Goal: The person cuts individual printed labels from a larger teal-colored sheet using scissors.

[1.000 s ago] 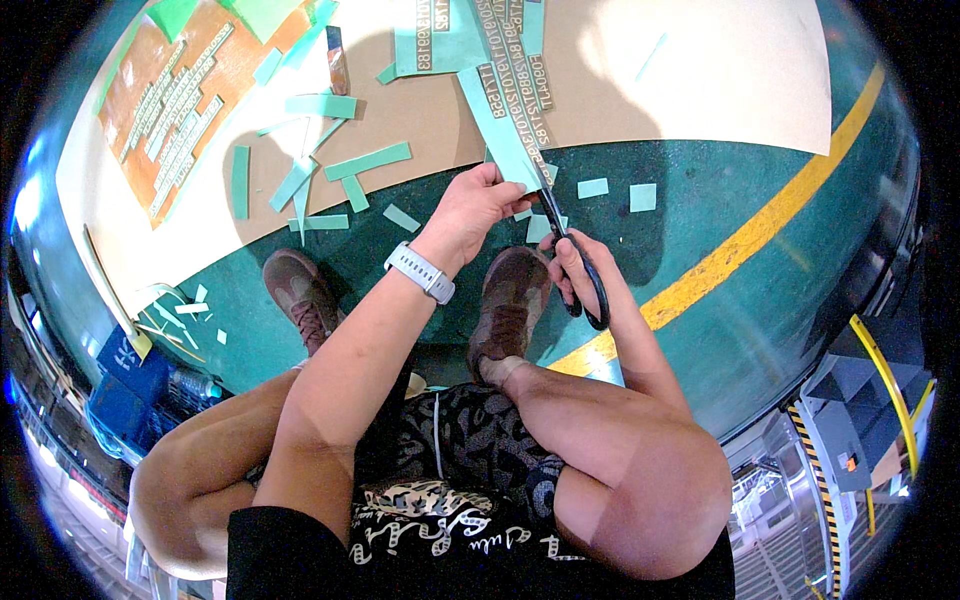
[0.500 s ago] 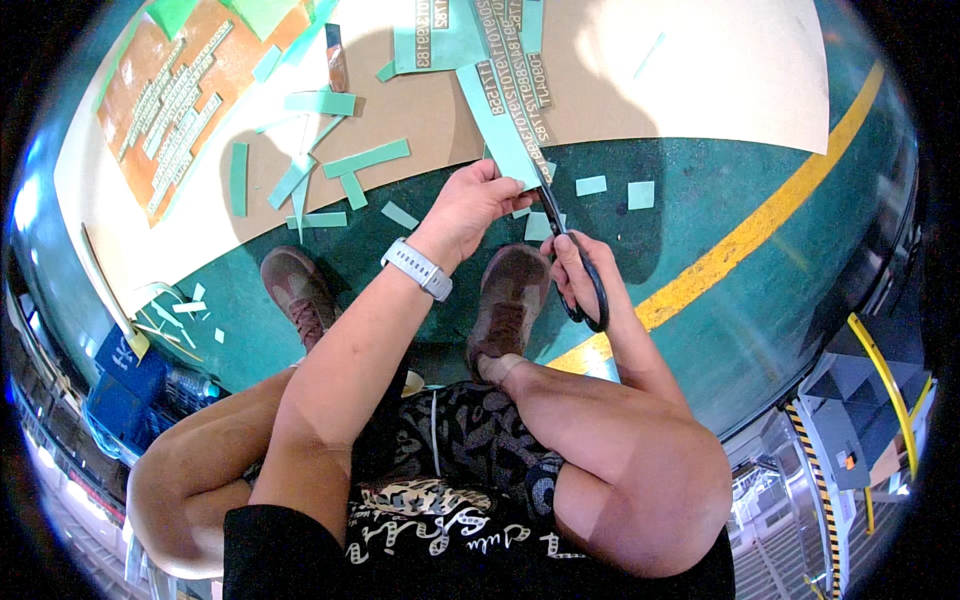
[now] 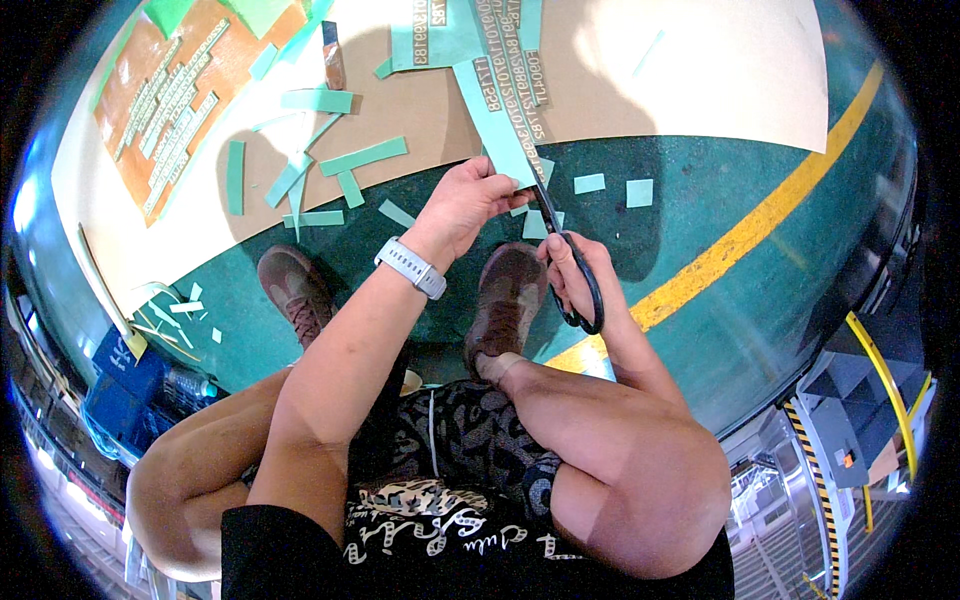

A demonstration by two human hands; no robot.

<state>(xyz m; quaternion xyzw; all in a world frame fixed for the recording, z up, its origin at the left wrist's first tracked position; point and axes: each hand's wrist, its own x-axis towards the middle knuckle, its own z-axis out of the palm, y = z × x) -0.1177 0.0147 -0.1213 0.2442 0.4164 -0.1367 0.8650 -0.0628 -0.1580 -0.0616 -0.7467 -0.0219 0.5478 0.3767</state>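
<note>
My left hand (image 3: 468,203), with a pale watch strap at the wrist, pinches the near end of a light green sheet (image 3: 492,112) bearing rows of raised characters. The sheet stretches away from me over the brown board. My right hand (image 3: 583,268) grips black-handled scissors (image 3: 588,300), fingers in the loops. Their blades point away from me and meet the sheet's near right edge, just beside my left fingertips. How far apart the blades are is hard to see. Another green piece (image 3: 432,50) with characters lies on the board beyond.
The large brown board (image 3: 735,90) covers the far floor. Several green offcuts (image 3: 364,156) lie on the board and floor. An orange-brown panel with character strips (image 3: 165,105) is at the far left, a blue bin (image 3: 125,375) at lower left. A yellow line (image 3: 700,270) crosses the floor.
Both hands keep their grip, and the scissors stay at the sheet's near edge. The sheet's near end and the hands have shifted very slightly left.
</note>
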